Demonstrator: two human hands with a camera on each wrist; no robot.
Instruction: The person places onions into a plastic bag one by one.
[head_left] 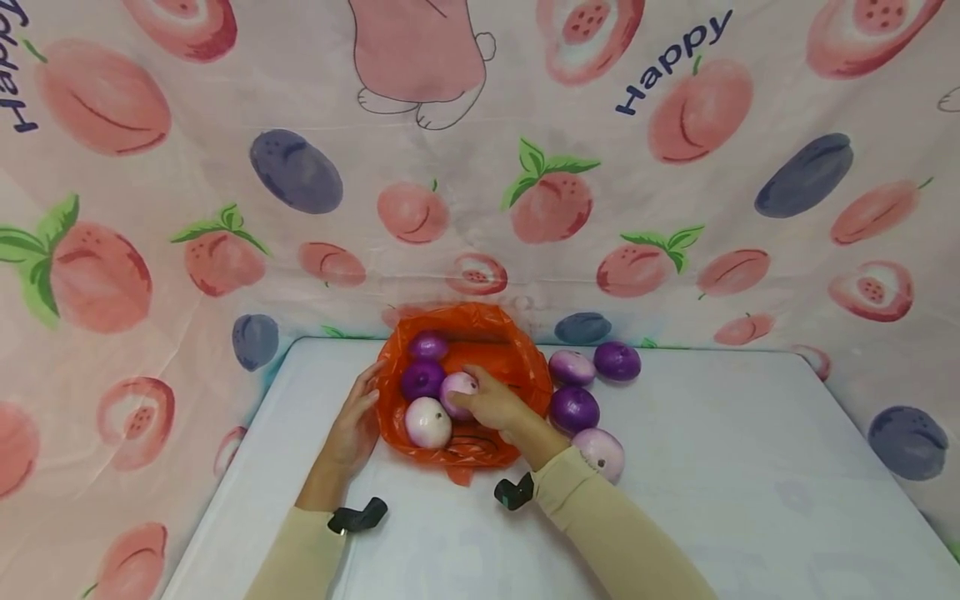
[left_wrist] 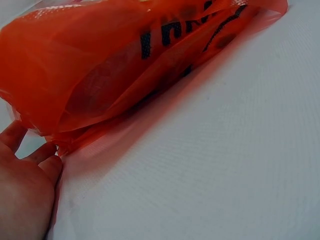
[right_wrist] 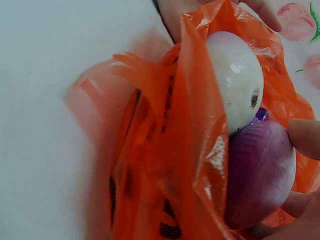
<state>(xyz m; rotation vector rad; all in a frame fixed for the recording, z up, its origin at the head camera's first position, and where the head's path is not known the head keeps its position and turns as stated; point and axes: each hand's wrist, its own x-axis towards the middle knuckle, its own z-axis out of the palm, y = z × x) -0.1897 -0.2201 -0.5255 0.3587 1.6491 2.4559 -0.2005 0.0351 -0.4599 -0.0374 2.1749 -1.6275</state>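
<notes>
An orange plastic bag [head_left: 528, 367] stands wide open on the white table, with black lettering on its side in the left wrist view. Inside it lie a white-and-purple onion [head_left: 428, 422], a dark purple onion [head_left: 422, 379] and another purple one [head_left: 428, 345]. My right hand [head_left: 498, 406] reaches into the bag and grips a pale purple onion [head_left: 457, 393], also seen in the right wrist view [right_wrist: 261, 172]. At the bag's left side, my left hand [head_left: 354, 429] touches the plastic with its fingers extended [left_wrist: 25, 185].
Right of the bag sit several onions: a pale one [head_left: 572, 367], dark purple ones [head_left: 617, 361] [head_left: 574, 409] and a large pale one [head_left: 601, 455] beside my right forearm. A fruit-patterned cloth [head_left: 480, 158] hangs behind the table [head_left: 750, 467].
</notes>
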